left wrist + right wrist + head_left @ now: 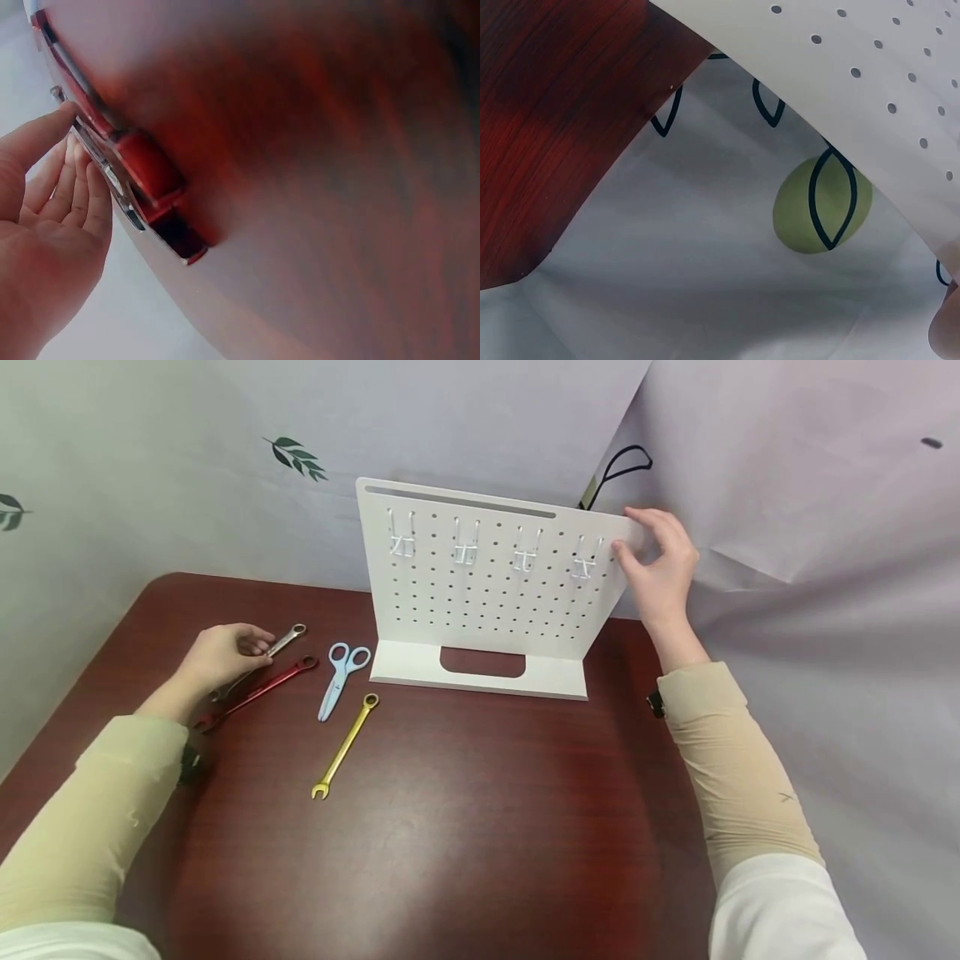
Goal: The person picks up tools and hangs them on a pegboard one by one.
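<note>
On the left of the table, my left hand [217, 656] pinches a silver combination wrench [287, 637] between thumb and fingers. The left wrist view shows the thumb on that wrench [112, 176], close above a red wrench [154, 169]. My right hand [663, 568] grips the upper right corner of a white pegboard [480, 589], thumb on its front face; the other fingers are partly hidden. Only a fingertip [946, 330] and the board's edge show in the right wrist view. Several clear hooks [402, 545] hang in a row near the board's top.
Light blue scissors [340, 681] lie between the red wrench and the pegboard. A yellow wrench [347, 747] lies nearer the front on the dark red table [450, 827]. Behind the board, a black loop strap [628, 462] sticks up against the patterned backdrop [480, 418].
</note>
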Available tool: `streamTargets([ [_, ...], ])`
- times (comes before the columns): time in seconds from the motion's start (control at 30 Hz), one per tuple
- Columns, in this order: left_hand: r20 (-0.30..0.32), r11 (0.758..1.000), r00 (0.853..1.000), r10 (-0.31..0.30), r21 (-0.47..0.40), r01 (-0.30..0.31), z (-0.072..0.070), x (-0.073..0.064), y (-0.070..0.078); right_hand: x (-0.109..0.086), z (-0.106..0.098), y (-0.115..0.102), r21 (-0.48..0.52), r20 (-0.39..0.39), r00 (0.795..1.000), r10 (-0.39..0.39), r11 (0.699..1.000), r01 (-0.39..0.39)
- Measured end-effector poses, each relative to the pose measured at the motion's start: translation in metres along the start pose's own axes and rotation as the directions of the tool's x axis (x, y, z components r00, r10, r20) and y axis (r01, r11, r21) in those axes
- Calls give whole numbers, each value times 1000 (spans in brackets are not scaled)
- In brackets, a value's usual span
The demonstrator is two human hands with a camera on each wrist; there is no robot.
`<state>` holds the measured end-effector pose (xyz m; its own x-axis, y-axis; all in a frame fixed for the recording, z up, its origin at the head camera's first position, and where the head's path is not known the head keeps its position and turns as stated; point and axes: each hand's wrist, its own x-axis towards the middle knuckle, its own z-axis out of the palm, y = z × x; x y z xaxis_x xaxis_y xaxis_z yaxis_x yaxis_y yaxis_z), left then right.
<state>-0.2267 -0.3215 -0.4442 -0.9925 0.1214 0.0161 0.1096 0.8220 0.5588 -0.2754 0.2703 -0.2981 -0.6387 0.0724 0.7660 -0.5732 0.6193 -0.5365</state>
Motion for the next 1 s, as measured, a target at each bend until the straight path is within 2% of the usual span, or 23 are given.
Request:
streamTargets([
  [0.23,12,998,999,-53,-23,54,1,0,2,-1,0,5,-10,16,998,-68,998,68],
  [0.37,18,997,998,-65,-38,65,0,2,2,0,-1,6,-18,25,996,-84,996,85],
  [0.6,33,996,997,-73,-50,74,-2,3,1,-1,0,9,-12,22,997,-79,997,79],
  [1.0,32,995,995,-95,-18,96,-3,3,1,-1,-1,7,-25,27,996,-79,996,80],
])
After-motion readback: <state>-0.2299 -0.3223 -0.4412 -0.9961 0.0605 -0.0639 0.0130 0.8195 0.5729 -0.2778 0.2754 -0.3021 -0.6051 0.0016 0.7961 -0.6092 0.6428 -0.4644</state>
